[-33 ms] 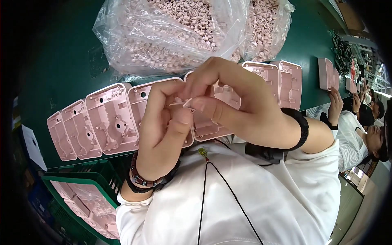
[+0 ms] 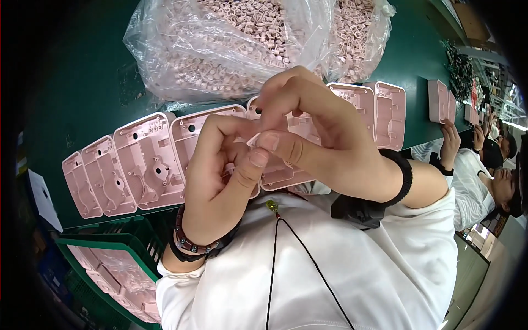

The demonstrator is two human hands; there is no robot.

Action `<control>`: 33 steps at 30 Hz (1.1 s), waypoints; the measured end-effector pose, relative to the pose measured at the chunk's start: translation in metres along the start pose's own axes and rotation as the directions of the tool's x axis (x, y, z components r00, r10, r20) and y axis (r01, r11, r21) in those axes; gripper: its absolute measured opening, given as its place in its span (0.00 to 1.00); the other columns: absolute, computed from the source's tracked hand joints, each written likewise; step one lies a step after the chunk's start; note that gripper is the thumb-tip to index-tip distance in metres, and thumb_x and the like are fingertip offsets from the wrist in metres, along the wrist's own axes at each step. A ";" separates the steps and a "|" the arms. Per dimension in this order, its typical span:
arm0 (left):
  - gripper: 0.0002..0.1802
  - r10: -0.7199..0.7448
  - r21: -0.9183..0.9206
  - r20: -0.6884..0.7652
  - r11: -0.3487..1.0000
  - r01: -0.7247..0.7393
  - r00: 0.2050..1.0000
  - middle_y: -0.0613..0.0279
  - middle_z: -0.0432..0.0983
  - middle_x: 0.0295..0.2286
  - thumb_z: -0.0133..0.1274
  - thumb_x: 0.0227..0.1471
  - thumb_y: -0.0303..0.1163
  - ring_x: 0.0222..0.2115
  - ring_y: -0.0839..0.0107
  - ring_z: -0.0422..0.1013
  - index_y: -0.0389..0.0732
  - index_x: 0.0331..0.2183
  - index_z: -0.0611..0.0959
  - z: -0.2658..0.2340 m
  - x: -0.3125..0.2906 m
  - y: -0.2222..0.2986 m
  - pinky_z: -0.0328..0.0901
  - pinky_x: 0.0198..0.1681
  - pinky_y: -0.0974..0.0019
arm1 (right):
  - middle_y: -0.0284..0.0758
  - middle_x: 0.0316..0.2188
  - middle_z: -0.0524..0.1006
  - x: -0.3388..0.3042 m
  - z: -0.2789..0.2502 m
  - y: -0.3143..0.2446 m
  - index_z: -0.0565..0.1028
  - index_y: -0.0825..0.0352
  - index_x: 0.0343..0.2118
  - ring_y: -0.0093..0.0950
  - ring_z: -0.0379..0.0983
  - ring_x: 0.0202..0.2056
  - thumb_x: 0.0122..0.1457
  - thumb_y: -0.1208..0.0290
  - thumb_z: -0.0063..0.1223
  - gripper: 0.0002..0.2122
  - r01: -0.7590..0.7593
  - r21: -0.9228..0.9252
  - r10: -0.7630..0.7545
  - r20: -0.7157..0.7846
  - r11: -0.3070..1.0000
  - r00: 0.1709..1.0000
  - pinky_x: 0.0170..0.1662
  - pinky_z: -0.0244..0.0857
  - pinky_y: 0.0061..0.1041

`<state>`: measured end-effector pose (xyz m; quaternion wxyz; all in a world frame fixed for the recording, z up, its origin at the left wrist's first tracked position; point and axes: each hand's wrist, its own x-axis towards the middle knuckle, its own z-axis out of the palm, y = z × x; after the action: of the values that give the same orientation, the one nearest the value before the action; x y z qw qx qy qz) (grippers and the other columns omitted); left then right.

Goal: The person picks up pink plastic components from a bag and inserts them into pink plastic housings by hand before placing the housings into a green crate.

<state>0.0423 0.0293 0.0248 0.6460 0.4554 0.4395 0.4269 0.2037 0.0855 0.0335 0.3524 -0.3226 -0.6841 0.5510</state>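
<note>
Right hand, fingers pinching a small pink plastic part above a row of open pink housings on the green counter; left hand, fingers curled beside it, grip indeterminable. Beyond: transparent plastic bag.

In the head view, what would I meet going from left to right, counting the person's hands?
White sheet, green crate, left hand, small pale piece at the fingertips, right hand, co-worker's hand.
</note>
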 end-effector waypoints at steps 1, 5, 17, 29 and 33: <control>0.24 0.028 -0.040 0.015 0.999 -0.027 1.000 0.65 0.64 0.32 0.39 0.57 0.45 0.25 0.83 0.62 0.35 0.46 0.62 0.000 0.001 -0.003 0.56 0.24 0.81 | 0.33 0.33 0.69 -0.002 0.000 0.002 0.70 0.64 0.31 0.27 0.63 0.36 0.51 0.76 0.53 0.05 -0.005 -0.006 0.005 -0.002 1.000 1.000 0.39 0.56 0.26; 0.13 0.070 -0.163 0.083 0.985 -0.056 0.994 0.66 0.66 0.28 0.39 0.59 0.34 0.23 0.83 0.61 0.34 0.40 0.66 0.001 0.002 -0.008 0.57 0.25 0.80 | 0.36 0.34 0.69 -0.009 -0.001 0.001 0.69 0.66 0.35 0.26 0.63 0.38 0.53 0.76 0.52 0.07 -0.236 0.173 0.228 0.067 0.956 0.971 0.40 0.57 0.22; 0.11 -0.125 -0.159 0.395 0.966 0.202 0.910 0.67 0.65 0.23 0.42 0.58 0.34 0.21 0.81 0.62 0.36 0.33 0.70 -0.017 0.001 -0.007 0.57 0.24 0.78 | 0.34 0.26 0.72 0.008 -0.033 0.012 0.75 0.67 0.27 0.31 0.66 0.22 0.46 0.75 0.59 0.06 0.341 0.051 -0.331 0.407 0.939 0.851 0.25 0.61 0.26; 0.11 0.211 0.888 0.132 0.409 -0.210 0.969 0.64 0.68 0.27 0.55 0.40 0.28 0.22 0.65 0.70 0.45 0.32 0.78 -0.012 0.000 -0.020 0.64 0.22 0.66 | 0.30 0.29 0.67 0.055 -0.036 0.045 0.71 0.66 0.24 0.26 0.69 0.33 0.44 0.71 0.51 0.05 0.726 -0.599 -0.153 0.726 0.338 0.670 0.33 0.63 0.24; 0.12 0.222 0.893 0.141 0.392 -0.221 0.965 0.65 0.68 0.26 0.56 0.40 0.28 0.21 0.66 0.70 0.45 0.32 0.78 -0.012 0.000 -0.020 0.64 0.22 0.67 | 0.30 0.36 0.67 0.058 -0.030 0.049 0.73 0.65 0.26 0.25 0.66 0.39 0.43 0.71 0.51 0.07 0.756 -0.560 -0.094 0.780 0.339 0.619 0.38 0.60 0.25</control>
<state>0.0338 0.0274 0.0028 0.2383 0.7835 0.5352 0.2072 0.2000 0.1588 -0.0029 0.0323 -0.0406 -0.9957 0.0771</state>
